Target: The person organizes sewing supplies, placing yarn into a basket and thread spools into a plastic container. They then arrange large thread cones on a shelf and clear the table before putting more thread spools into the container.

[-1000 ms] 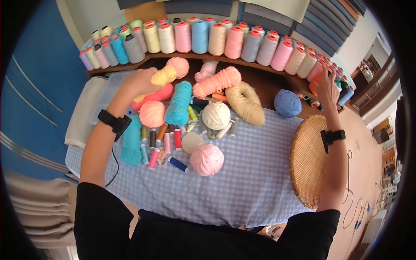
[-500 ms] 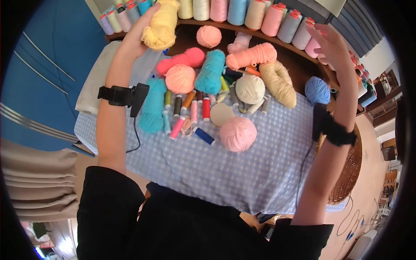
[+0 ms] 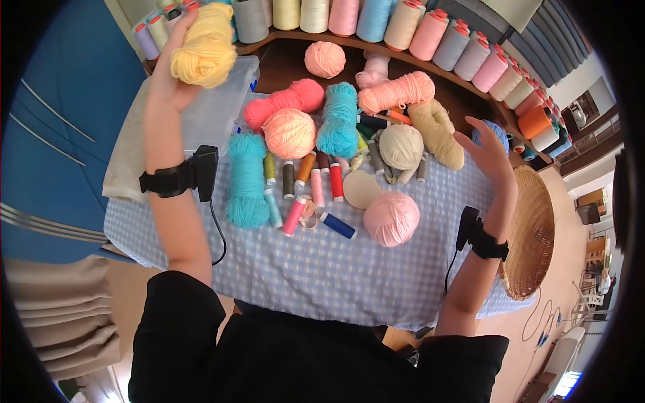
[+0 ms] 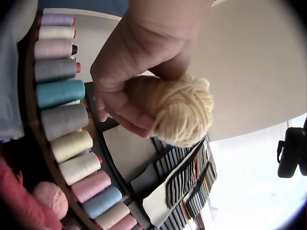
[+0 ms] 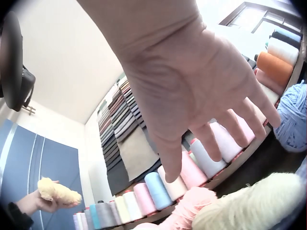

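A pale yellow yarn skein [image 3: 205, 48] is raised at the upper left in the head view. My left hand [image 4: 136, 62] grips it, fingers curled round one side and the thumb on the other. At the right, my right hand [image 3: 490, 156] hovers with spread fingers and nothing in it. Closest to it is a blue yarn ball [image 5: 292, 117], partly covered by the hand in the head view. Between the hands lie a coral pink skein [image 3: 285, 104], a peach ball [image 3: 289, 134], turquoise skeins [image 3: 338, 121], a cream ball [image 3: 401, 146] and a light pink ball [image 3: 392, 219].
Thread cones [image 3: 344, 17] line a curved wooden shelf at the back. Small thread spools [image 3: 337, 226] lie on the checked cloth [image 3: 316, 275]. A clear plastic box [image 3: 218, 111] stands under the left arm, a woven basket [image 3: 534, 232] beyond the right forearm.
My left hand has lifted the yellow skein off the pile and carried it left. My right hand has drawn back from the shelf's right end, lower and toward me. The head view has shifted.
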{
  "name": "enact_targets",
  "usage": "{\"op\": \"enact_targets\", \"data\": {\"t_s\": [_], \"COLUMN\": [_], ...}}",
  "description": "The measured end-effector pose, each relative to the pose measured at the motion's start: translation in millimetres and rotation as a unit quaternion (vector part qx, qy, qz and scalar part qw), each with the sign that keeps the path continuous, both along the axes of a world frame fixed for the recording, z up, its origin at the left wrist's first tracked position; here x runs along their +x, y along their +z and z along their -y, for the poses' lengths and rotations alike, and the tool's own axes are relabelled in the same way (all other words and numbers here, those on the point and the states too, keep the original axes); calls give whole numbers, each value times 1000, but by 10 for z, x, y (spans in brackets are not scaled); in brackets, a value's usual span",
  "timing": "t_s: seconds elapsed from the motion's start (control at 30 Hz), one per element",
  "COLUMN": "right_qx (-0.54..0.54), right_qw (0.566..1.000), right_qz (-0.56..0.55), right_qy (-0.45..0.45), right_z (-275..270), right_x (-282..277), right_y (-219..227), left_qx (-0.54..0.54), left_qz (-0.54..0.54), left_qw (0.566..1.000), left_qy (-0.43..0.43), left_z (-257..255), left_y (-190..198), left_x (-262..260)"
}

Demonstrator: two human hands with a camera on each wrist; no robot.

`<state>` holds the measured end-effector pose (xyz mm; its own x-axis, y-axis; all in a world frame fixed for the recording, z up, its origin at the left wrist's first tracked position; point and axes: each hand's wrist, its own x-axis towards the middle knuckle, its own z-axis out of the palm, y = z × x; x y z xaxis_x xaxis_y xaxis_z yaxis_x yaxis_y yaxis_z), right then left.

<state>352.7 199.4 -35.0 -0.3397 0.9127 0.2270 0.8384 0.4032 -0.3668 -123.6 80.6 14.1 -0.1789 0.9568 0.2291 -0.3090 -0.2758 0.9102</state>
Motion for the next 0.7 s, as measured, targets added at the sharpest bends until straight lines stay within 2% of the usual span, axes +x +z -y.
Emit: {"op": "enact_targets", "data": {"t_s": [0.03, 0.1, 0.13, 0.2, 0.3, 0.43, 0.5, 0.6, 0.7], "right_qx": [-13, -34, -55, -58, -56, -96, -122, -154, -176], "right_qw": [1000, 999, 998, 998, 998, 994, 992, 987, 984], "right_qz": [-5, -9, -15, -11, 0, 36, 13, -1, -11], "right_qy": [-5, -7, -12, -18, -12, 23, 33, 38, 25], "right_z": [-50, -154, -178, -227, -314, -284, -356, -392, -363], "right_x": [39, 105, 135, 165, 239, 158, 207, 233, 206], "right_y": [-34, -101, -155, -218, -338, -371, -499, -544, -526], "left_qx": [-1, 12, 8, 30, 32, -9, -14, 5, 21], "left_qz": [2, 29, 29, 55, 75, 70, 19, -33, -40], "left_qw": [1000, 996, 996, 994, 991, 995, 999, 998, 998], "left_qy": [1, 81, 80, -92, -103, -66, -45, -51, -35], "left_z": [13, 46, 38, 14, 5, 35, 35, 18, 87], "left_y": [9, 11, -17, -81, -110, -64, -68, -62, -15], "left_x": [14, 79, -1, -248, -309, -162, -115, -81, 27]}}
